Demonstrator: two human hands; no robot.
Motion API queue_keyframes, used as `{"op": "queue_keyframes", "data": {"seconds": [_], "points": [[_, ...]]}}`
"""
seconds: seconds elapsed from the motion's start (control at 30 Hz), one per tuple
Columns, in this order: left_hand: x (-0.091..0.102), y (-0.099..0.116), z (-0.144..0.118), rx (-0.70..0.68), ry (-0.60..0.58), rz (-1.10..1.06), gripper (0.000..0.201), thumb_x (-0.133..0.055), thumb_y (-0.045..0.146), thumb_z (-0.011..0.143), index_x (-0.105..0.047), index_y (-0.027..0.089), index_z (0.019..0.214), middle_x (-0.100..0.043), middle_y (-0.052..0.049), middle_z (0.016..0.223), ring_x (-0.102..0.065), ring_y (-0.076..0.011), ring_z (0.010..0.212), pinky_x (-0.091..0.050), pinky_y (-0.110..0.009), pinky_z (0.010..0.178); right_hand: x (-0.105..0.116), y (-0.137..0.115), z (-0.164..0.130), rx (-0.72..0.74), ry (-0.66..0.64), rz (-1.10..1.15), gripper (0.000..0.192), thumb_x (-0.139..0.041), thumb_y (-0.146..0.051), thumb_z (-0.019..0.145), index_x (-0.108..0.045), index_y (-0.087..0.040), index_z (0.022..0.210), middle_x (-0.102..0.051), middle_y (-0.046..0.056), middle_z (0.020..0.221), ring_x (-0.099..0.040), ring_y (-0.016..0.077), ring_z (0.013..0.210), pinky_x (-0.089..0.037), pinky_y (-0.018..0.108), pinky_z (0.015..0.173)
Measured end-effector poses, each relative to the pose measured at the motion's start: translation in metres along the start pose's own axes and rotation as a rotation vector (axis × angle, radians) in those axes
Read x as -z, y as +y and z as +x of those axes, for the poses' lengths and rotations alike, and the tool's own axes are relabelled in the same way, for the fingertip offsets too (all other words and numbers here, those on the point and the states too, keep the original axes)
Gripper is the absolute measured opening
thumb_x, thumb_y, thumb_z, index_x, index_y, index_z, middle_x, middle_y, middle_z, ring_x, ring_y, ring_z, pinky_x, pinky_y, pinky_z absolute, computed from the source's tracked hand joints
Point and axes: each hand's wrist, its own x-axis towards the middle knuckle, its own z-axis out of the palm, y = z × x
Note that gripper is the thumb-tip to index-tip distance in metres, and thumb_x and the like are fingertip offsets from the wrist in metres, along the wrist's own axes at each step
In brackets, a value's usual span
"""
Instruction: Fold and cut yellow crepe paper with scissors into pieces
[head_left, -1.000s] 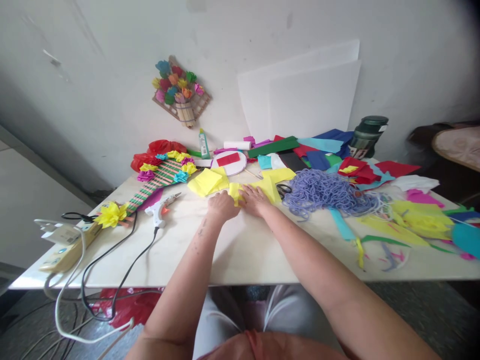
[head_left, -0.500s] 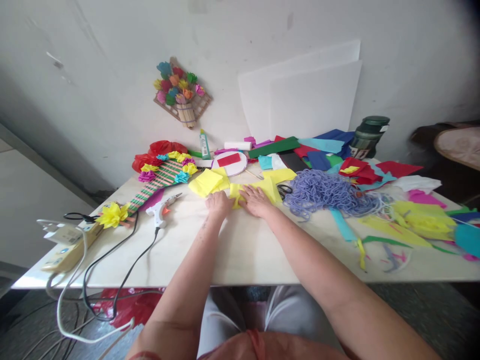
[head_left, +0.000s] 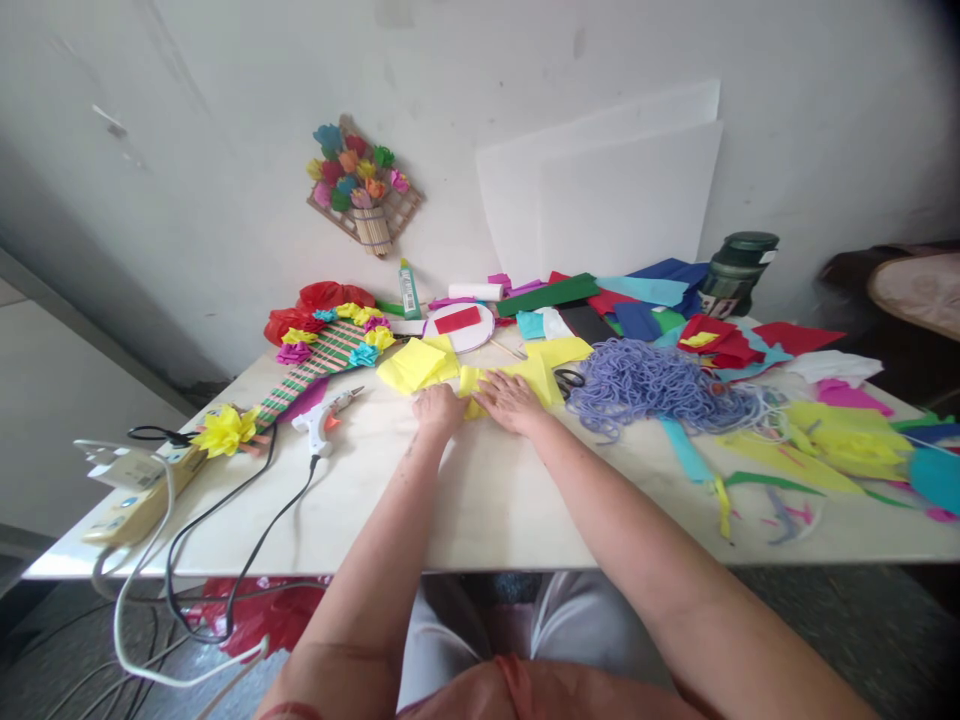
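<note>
In the head view a strip of yellow crepe paper (head_left: 544, 375) lies on the table in front of me. My left hand (head_left: 440, 409) is closed at its left end, with the fingers curled and the fingertips partly hidden. Flat across the paper rests my right hand (head_left: 511, 402), its fingers stretched out and pressing down. A folded stack of yellow paper (head_left: 415, 366) sits just beyond my left hand. Black-handled scissors (head_left: 570, 379) lie to the right of the strip, against a heap of purple yarn (head_left: 652, 385).
A white glue gun (head_left: 319, 425) and its cord lie left of my hands, near a power strip (head_left: 139, 500). A flower-trimmed stick craft (head_left: 315, 365) stands behind them. Coloured paper scraps (head_left: 847, 440) spread at right, and a dark green jar (head_left: 739, 275) stands at the back.
My right hand has shifted very slightly to the left on the yellow crepe paper. The left hand stays nearly in place, and the other things have not moved.
</note>
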Motion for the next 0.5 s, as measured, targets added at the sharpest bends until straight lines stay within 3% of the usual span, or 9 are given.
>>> {"op": "queue_keyframes", "data": {"seconds": [0.37,0.5], "points": [[-0.005,-0.002,0.003,0.016,0.034,-0.06,0.032,-0.049,0.044,0.071,-0.064,0.02,0.088,-0.064,-0.01,0.096,-0.056,-0.024,0.095,-0.042,-0.032,0.076,-0.004,0.0,-0.001,0.006,0.02,-0.026,0.058,-0.016,-0.05,0.086,-0.029,-0.021,0.134,-0.019,0.004,0.144,-0.011,0.0196,0.131,-0.006,0.042,0.104],[-0.005,0.001,0.011,0.048,0.045,-0.086,0.039,-0.046,0.051,0.072,-0.062,0.021,0.091,-0.064,-0.009,0.097,-0.057,-0.024,0.093,-0.042,-0.033,0.075,-0.003,-0.001,-0.002,0.004,0.015,-0.021,0.057,-0.016,-0.05,0.086,-0.029,-0.022,0.134,-0.019,0.004,0.144,-0.01,0.0195,0.131,-0.005,0.041,0.104]]}}
